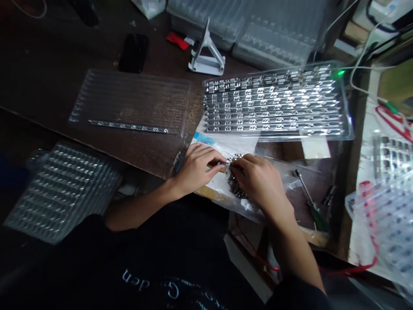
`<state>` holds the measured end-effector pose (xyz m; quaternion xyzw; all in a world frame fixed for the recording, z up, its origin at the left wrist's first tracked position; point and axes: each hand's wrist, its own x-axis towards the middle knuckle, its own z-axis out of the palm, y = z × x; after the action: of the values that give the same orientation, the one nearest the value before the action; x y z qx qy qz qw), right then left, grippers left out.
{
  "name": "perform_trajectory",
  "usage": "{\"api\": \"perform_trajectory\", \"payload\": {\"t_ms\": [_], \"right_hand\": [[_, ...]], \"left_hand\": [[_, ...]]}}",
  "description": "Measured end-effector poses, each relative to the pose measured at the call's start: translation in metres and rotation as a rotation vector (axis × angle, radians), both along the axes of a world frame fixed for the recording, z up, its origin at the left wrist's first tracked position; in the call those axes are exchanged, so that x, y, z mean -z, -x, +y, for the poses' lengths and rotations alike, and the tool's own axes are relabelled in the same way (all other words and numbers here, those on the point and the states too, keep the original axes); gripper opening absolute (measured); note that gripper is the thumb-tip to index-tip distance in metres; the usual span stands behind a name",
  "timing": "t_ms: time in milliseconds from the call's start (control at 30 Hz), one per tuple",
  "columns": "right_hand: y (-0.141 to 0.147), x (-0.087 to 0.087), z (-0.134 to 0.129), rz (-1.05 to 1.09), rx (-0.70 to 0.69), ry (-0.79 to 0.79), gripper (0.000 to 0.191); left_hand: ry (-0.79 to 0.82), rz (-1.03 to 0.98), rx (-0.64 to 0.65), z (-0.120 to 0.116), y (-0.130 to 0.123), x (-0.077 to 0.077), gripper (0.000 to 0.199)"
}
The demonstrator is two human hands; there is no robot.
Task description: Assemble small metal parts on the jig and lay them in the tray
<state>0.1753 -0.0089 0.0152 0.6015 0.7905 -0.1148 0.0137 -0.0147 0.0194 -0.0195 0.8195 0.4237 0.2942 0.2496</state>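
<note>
My left hand (197,168) pinches a small metal connector (222,163) between thumb and forefinger. From the other side my right hand (258,178) closes its fingertips at the same spot; whatever it pinches is too small to make out. Beneath the fingers lies a pile of small dark metal parts (237,189) on a pale sheet (219,183). Beyond the hands, a clear plastic tray (346,125) is filled with rows of shiny connectors (274,103). To the left, another clear tray (129,94) holds a single row of connectors (129,126) along its near side.
A white phone stand (206,60) and black phone (134,52) are at the back, near stacked clear trays (206,21). A green-handled screwdriver (318,215) lies right. More filled trays (61,189) are stacked lower left. Cables (358,64) run along the right side.
</note>
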Motion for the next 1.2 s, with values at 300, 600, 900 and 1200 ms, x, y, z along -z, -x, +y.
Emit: {"api": "perform_trajectory", "payload": {"t_ms": [300, 600, 900, 1200], "right_hand": [[-0.010, 0.004, -0.003, 0.250, 0.048, -0.063, 0.016], [-0.012, 0.001, -0.002, 0.489, 0.085, -0.156, 0.018], [0.001, 0.020, 0.003, 0.493, -0.012, -0.142, 0.024], [0.022, 0.020, -0.001, 0.222, -0.256, -0.170, 0.032]], "left_hand": [[0.000, -0.019, -0.005, 0.003, -0.004, 0.008, 0.008], [0.043, 0.054, -0.012, 0.002, -0.006, 0.008, 0.010], [-0.112, -0.202, -0.082, -0.002, 0.010, 0.002, 0.008], [-0.144, -0.014, -0.229, 0.005, 0.053, -0.004, 0.021]]}}
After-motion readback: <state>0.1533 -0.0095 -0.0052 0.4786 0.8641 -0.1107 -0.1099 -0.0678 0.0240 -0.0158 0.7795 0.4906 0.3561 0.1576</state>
